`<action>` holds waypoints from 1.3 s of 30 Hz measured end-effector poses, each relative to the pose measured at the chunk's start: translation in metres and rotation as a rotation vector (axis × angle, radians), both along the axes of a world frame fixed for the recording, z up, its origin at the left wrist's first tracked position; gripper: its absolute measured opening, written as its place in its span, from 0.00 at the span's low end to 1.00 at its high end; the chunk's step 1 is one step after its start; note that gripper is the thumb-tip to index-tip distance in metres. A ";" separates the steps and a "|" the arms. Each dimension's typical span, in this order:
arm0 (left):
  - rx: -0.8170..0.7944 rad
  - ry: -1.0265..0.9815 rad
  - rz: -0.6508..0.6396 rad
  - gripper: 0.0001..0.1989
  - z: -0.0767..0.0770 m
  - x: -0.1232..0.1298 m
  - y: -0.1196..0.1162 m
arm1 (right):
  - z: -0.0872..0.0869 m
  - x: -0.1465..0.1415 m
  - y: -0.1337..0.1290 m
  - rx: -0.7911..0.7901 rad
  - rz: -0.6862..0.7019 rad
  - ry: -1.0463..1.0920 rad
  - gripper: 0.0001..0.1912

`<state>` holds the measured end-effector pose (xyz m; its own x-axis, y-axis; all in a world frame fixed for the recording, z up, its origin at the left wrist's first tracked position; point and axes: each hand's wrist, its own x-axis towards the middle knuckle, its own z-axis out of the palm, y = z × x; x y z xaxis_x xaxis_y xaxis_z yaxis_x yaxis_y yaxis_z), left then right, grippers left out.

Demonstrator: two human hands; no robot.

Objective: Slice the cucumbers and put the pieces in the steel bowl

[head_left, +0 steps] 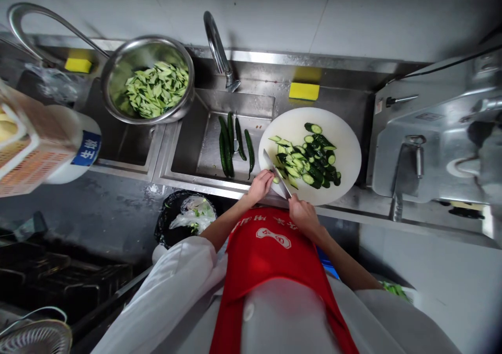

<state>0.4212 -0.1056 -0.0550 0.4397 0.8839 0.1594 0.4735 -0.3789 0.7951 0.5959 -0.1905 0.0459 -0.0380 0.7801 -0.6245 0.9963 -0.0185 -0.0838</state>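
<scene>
My right hand grips the handle of a kitchen knife, its blade slanting across the near left part of a round white cutting board. On the left side of the blade, my left hand has its fingers curled together on a small piece of cucumber, mostly hidden by hand and blade. Thin slanted cucumber slices lie just beyond the knife. Beside them is a heap of thicker, dark-skinned cucumber chunks with pale green cut faces.
Several whole cucumbers lie in the sink left of the board, under a faucet. A steel bowl holds sliced cucumber. A yellow sponge sits behind the board. Below the counter edge stands a black-lined bin.
</scene>
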 end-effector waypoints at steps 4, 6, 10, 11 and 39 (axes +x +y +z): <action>-0.030 -0.053 -0.074 0.13 -0.005 -0.006 0.002 | -0.007 0.004 0.007 0.007 -0.022 0.027 0.19; -0.013 -0.017 -0.111 0.14 -0.010 -0.007 0.003 | -0.008 0.008 0.010 0.011 -0.015 0.015 0.19; 0.039 0.093 -0.156 0.14 -0.021 -0.007 0.004 | -0.001 0.014 0.008 0.001 0.028 -0.015 0.19; 0.051 0.108 -0.167 0.14 -0.022 -0.007 0.005 | 0.000 0.014 0.007 0.003 0.036 -0.022 0.19; 0.149 0.121 -0.194 0.16 -0.021 -0.009 0.005 | 0.005 0.015 0.003 -0.010 0.032 0.029 0.20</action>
<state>0.4121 -0.1003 -0.0764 0.6222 0.7521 0.2175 0.4689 -0.5805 0.6657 0.6114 -0.1871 0.0513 -0.0810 0.7722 -0.6302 0.9935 0.0122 -0.1128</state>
